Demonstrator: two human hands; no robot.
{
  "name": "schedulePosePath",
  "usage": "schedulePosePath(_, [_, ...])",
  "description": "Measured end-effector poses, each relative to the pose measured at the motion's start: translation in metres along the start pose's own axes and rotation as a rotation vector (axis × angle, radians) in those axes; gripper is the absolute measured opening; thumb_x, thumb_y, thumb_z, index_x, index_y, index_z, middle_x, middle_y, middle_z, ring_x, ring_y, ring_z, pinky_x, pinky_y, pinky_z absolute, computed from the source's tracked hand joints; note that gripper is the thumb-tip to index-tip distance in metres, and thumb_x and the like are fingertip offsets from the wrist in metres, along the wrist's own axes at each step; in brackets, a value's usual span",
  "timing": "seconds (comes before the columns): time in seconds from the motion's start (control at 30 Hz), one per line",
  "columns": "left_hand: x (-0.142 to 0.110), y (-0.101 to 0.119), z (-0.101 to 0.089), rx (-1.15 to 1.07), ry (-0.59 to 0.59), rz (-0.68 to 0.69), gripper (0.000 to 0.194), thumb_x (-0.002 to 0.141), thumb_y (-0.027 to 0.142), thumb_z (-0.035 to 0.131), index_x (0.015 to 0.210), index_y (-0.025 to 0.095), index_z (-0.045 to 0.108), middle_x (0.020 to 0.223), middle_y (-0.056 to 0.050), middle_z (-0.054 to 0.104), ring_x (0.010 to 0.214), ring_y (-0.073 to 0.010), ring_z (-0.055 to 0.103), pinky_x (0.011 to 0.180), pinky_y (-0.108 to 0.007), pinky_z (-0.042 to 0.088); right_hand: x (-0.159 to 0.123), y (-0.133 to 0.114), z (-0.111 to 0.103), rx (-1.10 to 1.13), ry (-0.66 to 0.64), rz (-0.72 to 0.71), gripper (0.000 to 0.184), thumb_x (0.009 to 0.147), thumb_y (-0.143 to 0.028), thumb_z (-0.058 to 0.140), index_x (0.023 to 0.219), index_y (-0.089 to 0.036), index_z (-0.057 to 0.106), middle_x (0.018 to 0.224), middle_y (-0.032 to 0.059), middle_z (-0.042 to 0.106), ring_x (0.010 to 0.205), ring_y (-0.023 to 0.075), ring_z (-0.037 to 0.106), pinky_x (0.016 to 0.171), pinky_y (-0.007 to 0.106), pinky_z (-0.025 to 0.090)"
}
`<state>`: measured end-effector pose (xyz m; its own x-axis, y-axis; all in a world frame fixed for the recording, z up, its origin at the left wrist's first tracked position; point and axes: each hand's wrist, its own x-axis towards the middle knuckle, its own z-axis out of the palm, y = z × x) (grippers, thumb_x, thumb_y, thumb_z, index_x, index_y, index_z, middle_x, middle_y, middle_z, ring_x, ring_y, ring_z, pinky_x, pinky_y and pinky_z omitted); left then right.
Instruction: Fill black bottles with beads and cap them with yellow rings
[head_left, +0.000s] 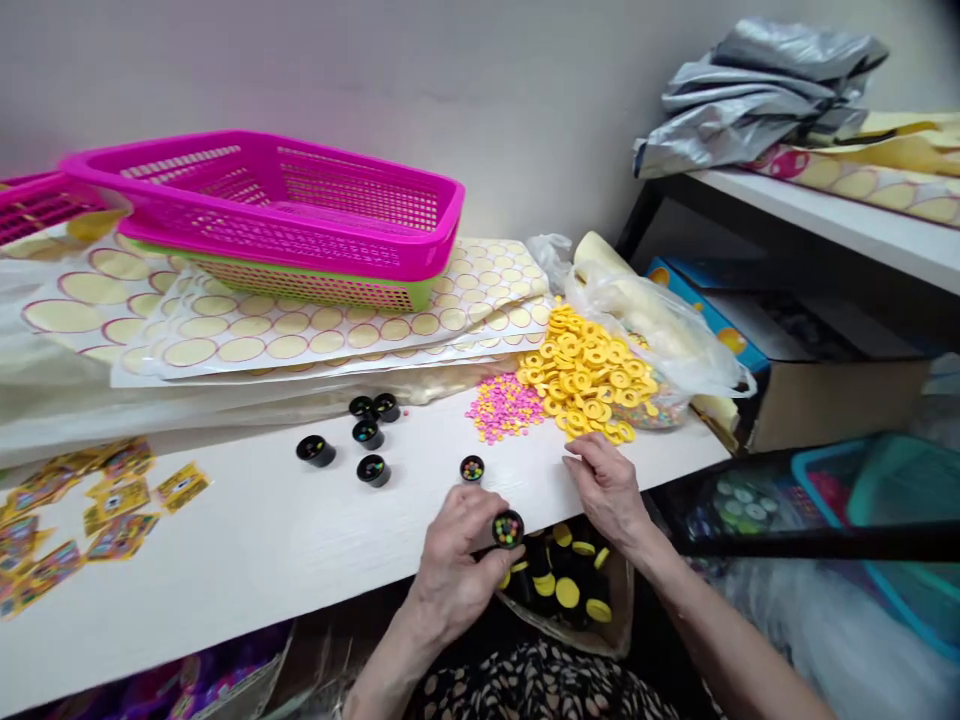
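In my left hand (461, 550) I hold a small black cup (508, 528), tilted so that colourful little beads show inside. My right hand (607, 485) hovers just in front of a pile of yellow plastic ring pieces (589, 370); its fingers are curled in a pinch, and I cannot make out anything in them. A second black cup with beads (472, 468) stands on the table just beyond my left hand. Left of it, several more black cups (373, 470) stand grouped. Pink and yellow beads (506, 405) lie loose beside the ring pile.
Below the table edge, a box (622, 620) holds black containers with yellow lids. Shiny yellow cards (120, 500) lie at the left. Behind are a pink basket (300, 235), sticker sheets (289, 345) and a clear plastic bag (660, 320). A shelf (817, 215) stands at the right.
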<state>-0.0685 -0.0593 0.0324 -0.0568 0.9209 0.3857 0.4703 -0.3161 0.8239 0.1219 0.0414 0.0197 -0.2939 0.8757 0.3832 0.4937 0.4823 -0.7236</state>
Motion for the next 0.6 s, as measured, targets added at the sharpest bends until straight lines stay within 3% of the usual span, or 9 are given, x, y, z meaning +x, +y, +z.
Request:
schedulePosePath(0.13, [0.006, -0.003, 0.044, 0.069, -0.090, -0.067, 0.023, 0.067, 0.015, 0.069, 0.088, 0.020, 0.060, 0.078, -0.003, 0.062, 0.076, -0.0180, 0.053, 0.067, -0.031, 0.045, -0.014, 0.036, -0.009, -0.255, 0.029, 0.127, 0.017, 0.083, -0.017, 0.042, 0.084, -0.018, 0.059, 0.084, 0.0048, 0.054, 0.082, 0.0172, 0.053, 0.075, 0.030, 0.043])
schedulePosePath(0.27, [0.026, -0.012, 0.071, 0.161, -0.056, -0.116, 0.022, 0.067, 0.012, 0.066, 0.087, 0.019, 0.059, 0.080, -0.003, 0.063, 0.077, -0.0186, 0.051, 0.069, -0.032, 0.043, -0.011, 0.042, -0.012, -0.337, 0.131, 0.197, 0.015, 0.081, -0.022, 0.046, 0.089, -0.015, 0.057, 0.088, 0.0067, 0.052, 0.077, 0.0174, 0.052, 0.069, 0.029, 0.043])
schedulePosePath(0.43, [0.038, -0.023, 0.080, 0.113, -0.006, -0.141, 0.025, 0.068, 0.018, 0.068, 0.092, 0.018, 0.059, 0.085, -0.004, 0.062, 0.078, -0.0174, 0.052, 0.071, -0.032, 0.044, 0.006, 0.039, -0.012, -0.427, 0.152, 0.186, 0.016, 0.083, -0.023, 0.046, 0.092, -0.014, 0.056, 0.095, 0.0089, 0.052, 0.077, 0.0173, 0.052, 0.067, 0.028, 0.042])
schedulePosePath(0.6, [0.036, -0.026, 0.081, 0.077, -0.002, -0.150, 0.028, 0.067, 0.018, 0.069, 0.094, 0.019, 0.060, 0.086, -0.003, 0.062, 0.077, -0.0160, 0.053, 0.067, -0.029, 0.045, 0.028, 0.035, -0.011, -0.532, 0.060, 0.028, 0.017, 0.085, -0.025, 0.046, 0.093, -0.016, 0.058, 0.099, 0.0098, 0.054, 0.092, 0.0216, 0.048, 0.076, 0.031, 0.038])
